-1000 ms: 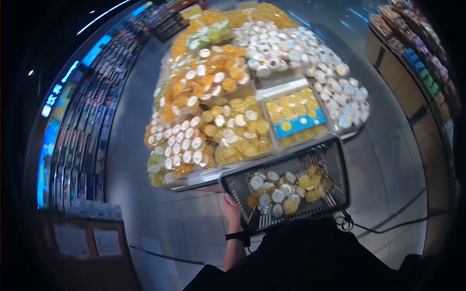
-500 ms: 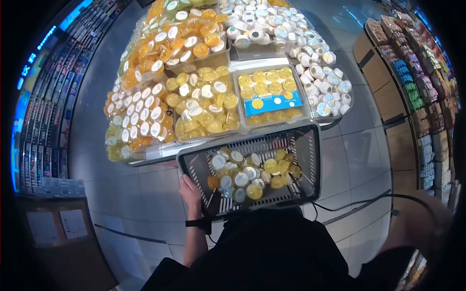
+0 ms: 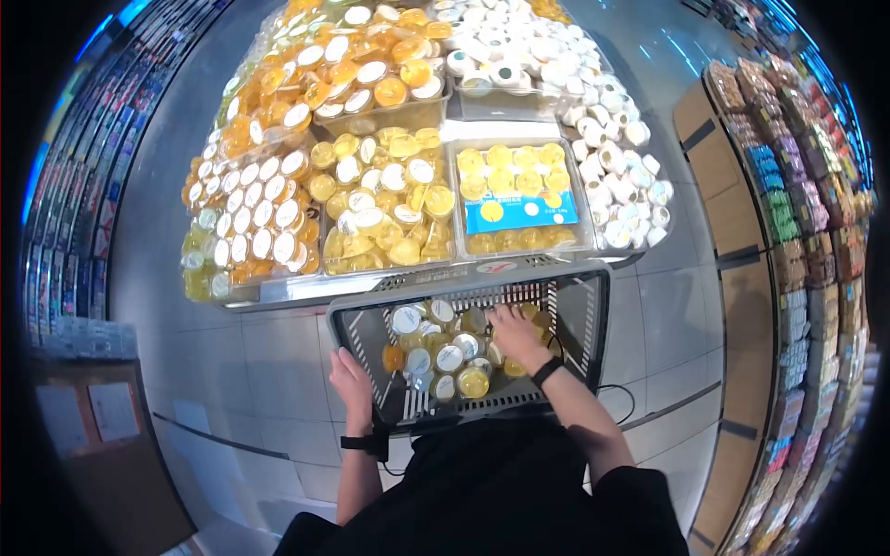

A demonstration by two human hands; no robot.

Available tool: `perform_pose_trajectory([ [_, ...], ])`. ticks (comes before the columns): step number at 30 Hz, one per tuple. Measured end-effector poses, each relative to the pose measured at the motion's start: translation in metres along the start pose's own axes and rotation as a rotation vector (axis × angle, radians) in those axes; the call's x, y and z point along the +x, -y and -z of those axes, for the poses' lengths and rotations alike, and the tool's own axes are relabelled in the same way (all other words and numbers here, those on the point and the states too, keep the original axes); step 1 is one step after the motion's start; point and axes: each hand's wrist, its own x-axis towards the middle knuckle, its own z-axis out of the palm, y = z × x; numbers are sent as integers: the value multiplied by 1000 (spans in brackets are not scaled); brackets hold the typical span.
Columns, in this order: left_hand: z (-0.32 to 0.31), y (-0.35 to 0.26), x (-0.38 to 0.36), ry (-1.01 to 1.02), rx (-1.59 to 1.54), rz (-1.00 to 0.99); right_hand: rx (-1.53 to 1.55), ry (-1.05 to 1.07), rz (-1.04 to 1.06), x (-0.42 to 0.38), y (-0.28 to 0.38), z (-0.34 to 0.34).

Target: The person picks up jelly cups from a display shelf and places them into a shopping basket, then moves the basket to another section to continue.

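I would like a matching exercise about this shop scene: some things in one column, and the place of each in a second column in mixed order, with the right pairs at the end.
Column one:
1. left hand
2. right hand
3. blue label
4. white-lidded cups

Column two:
A. on the tray of yellow cups straight above the basket
B. inside the basket, on the cups there
C. on the basket's left rim
D. at the right side of the display stand

Pairs: 1-C, 2-B, 3-A, 4-D
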Motion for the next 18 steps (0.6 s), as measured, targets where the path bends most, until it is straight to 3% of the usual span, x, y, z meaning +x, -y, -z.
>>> perform_pose_trajectory([
  [4,0,8,1,55,21,43,-108,-66,153,-18,-9,-56],
  [6,-2,7,4,25,28,29,-205,68,-11,-14,0,-60],
  [8,-2,4,3,-3,11,-4,-265,35,-16,-10,0,-60],
  [10,-1,4,2,6,14,20,-332,174,-143,-5,-3,-57],
  [16,-1,5,4,11,35,17,-227,448,-108,20,-12,-36],
  [18,-1,7,4,2,40,-4,-240,425,-107,18,-9,-38],
])
